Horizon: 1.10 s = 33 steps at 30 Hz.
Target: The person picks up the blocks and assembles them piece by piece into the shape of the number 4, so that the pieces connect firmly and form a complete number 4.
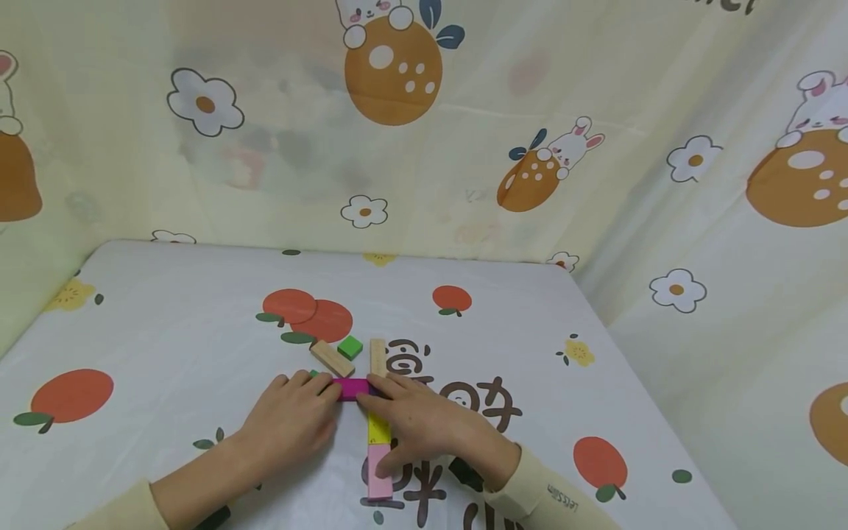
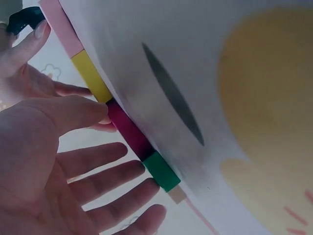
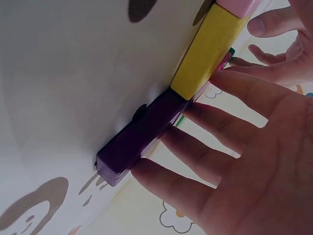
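In the head view, a column of rectangular blocks runs toward me: a plain wooden block (image 1: 377,353), a purple block (image 3: 139,132), a yellow block (image 1: 379,430) and a pink block (image 1: 380,471). A magenta block (image 1: 351,389) lies crosswise on its left. My left hand (image 1: 291,412) touches the magenta block with its thumb; its other fingers extend by a green block (image 2: 162,171). My right hand (image 1: 424,419) spreads along the column, straight fingers against the purple and yellow blocks, thumb by the pink one. From above, that hand covers the purple block.
Beyond my left hand lie a loose wooden block (image 1: 331,358) and a green cube (image 1: 350,347). The white tablecloth (image 1: 199,309) carries printed fruit and dark lettering. A patterned curtain (image 1: 285,184) hangs behind the table, and another stretch rises on the right.
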{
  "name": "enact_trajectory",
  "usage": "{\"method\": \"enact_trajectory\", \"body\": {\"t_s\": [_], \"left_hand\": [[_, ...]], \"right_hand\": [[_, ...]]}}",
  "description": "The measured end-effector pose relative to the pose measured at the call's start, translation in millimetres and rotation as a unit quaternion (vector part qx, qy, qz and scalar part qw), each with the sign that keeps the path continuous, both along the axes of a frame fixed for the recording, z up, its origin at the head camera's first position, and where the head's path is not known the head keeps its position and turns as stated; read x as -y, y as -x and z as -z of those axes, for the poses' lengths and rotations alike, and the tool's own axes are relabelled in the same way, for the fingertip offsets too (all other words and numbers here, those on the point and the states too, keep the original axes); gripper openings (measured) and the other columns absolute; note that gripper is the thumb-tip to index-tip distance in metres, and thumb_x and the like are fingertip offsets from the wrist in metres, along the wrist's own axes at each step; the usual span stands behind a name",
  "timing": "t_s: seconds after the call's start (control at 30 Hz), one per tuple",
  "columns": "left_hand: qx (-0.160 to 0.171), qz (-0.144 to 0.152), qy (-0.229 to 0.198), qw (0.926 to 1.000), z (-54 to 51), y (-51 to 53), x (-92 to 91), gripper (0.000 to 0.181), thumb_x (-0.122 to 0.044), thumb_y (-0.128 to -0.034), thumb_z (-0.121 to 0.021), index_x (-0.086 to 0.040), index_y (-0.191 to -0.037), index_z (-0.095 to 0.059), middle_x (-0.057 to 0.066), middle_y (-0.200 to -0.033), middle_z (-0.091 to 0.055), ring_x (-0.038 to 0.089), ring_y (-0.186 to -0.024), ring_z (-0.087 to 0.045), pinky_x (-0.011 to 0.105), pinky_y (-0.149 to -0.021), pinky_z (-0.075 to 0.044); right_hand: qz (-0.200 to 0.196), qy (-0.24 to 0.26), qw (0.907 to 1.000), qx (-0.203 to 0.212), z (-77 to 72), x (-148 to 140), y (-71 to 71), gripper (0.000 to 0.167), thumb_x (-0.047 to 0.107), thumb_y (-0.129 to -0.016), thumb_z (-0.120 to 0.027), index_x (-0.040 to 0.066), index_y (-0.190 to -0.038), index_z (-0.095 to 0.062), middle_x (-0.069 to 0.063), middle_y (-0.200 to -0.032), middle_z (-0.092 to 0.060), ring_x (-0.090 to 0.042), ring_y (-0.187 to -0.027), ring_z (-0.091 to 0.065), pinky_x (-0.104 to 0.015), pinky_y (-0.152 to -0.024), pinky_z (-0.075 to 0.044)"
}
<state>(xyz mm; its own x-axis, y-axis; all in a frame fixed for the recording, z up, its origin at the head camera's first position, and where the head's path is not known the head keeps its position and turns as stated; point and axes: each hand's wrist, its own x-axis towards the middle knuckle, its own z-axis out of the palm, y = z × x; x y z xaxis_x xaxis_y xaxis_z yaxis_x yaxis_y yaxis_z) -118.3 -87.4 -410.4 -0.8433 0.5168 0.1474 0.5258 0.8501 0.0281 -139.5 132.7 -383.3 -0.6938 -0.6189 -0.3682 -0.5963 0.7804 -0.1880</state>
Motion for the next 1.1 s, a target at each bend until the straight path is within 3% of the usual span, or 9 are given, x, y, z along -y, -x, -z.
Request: {"method": "enact_trajectory", "body": {"t_s": [0.27,0.63,1.1], "left_hand": [[-0.006,0.013,0.01,0.9999,0.7,1.4,-0.5,0.043,-0.034,-0.0847,-0.084,-0.01,-0.118,-0.073,0.006,-0.111,-0.071,0.025,-0.095,-0.062,0.039,-0.075,-0.054],[0.002,0.009,0.004,1.0,8.4,1.3,-0.4,0.05,-0.034,-0.0847,-0.084,-0.007,-0.124,-0.073,0.008,-0.117,-0.072,0.025,-0.1,-0.062,0.039,-0.081,-0.057],[0.001,0.024,0.009,0.9997,5.4,-2.5,0.2,0.053,-0.032,-0.0846,-0.084,-0.003,-0.127,-0.071,0.011,-0.12,-0.07,0.028,-0.102,-0.066,0.04,-0.083,-0.06]], "right_hand": [[-0.001,0.0,1.0,-0.008,-0.7,-0.1,-0.2,0.094,0.055,-0.079,-0.085,0.027,-0.158,-0.043,-0.003,-0.17,-0.029,-0.03,-0.157,-0.028,-0.047,-0.126,-0.03],[0.0,-0.001,1.0,-0.007,-1.5,0.9,-0.1,0.094,0.054,-0.078,-0.086,0.028,-0.158,-0.044,-0.002,-0.17,-0.031,-0.03,-0.157,-0.028,-0.048,-0.125,-0.032],[0.0,-0.005,1.0,-0.006,-0.6,1.8,-0.3,0.094,0.055,-0.078,-0.085,0.028,-0.158,-0.044,-0.002,-0.17,-0.03,-0.03,-0.158,-0.028,-0.048,-0.125,-0.031]]}}
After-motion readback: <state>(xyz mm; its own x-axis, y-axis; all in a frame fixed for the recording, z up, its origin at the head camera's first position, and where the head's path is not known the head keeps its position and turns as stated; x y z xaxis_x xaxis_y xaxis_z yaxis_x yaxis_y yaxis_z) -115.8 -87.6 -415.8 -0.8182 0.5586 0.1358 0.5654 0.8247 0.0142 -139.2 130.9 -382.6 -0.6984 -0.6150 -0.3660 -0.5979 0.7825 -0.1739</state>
